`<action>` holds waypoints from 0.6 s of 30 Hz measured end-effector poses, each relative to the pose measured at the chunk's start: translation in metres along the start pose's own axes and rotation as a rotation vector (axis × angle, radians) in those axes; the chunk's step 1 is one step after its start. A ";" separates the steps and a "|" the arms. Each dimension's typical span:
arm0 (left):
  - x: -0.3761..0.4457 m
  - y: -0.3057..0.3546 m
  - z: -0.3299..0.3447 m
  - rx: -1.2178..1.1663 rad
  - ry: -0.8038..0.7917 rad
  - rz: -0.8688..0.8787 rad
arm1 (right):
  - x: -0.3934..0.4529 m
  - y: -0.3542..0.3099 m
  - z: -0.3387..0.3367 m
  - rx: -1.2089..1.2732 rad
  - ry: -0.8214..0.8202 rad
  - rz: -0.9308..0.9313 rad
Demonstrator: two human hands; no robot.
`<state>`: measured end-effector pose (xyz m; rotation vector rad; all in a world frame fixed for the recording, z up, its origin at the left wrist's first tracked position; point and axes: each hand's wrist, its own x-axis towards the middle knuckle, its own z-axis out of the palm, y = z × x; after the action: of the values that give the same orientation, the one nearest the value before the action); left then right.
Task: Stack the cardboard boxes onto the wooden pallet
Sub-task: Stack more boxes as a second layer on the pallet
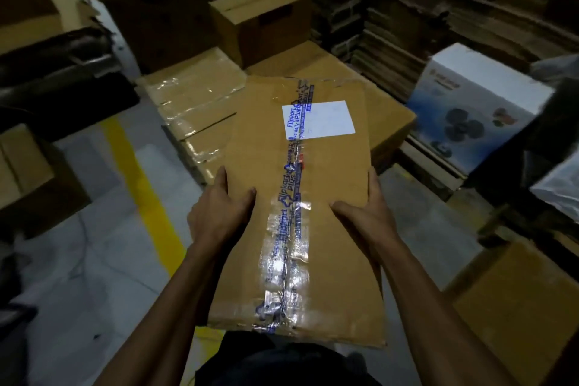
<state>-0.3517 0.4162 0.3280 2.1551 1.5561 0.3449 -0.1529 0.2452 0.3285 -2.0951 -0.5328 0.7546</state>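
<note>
Corrugated brown cardboard box (pixel 297 207), long, flat and sealed with crinkled printed tape (pixel 286 247), is gripped at its sides by the left hand (pixel 219 213) and right hand (pixel 366 210), held above taped boxes (pixel 194 110) stacked ahead.

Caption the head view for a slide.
Both hands, left and right, carry a taped cardboard box toward stacked boxes.

Count, head view. Hands: 2, left hand (pixel 219 213) and right hand (pixel 366 213). Held cardboard box (pixel 297 213): 1. White label (pixel 322 119) on it: 1. White printed carton (pixel 476 110): 1. Upright brown box (pixel 263 22) behind: 1. Yellow floor line (pixel 141 191): 1. Flattened cardboard stacks (pixel 438 9): too many to count.
</note>
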 end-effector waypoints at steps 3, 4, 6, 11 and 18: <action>0.034 -0.054 -0.029 -0.026 0.017 -0.026 | 0.007 -0.040 0.060 -0.013 -0.027 0.001; 0.043 -0.067 -0.037 -0.024 0.020 -0.040 | 0.009 -0.053 0.074 -0.007 -0.036 -0.003; 0.062 -0.095 -0.055 -0.020 0.033 -0.094 | 0.018 -0.077 0.106 -0.005 -0.059 -0.014; 0.103 -0.153 -0.097 -0.052 0.089 -0.197 | 0.042 -0.135 0.178 -0.049 -0.119 -0.064; 0.166 -0.229 -0.140 -0.075 0.167 -0.328 | 0.089 -0.203 0.279 -0.107 -0.239 -0.131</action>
<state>-0.5501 0.6618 0.3246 1.8132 1.9211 0.4736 -0.2974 0.5707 0.3315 -2.0556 -0.8492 0.9237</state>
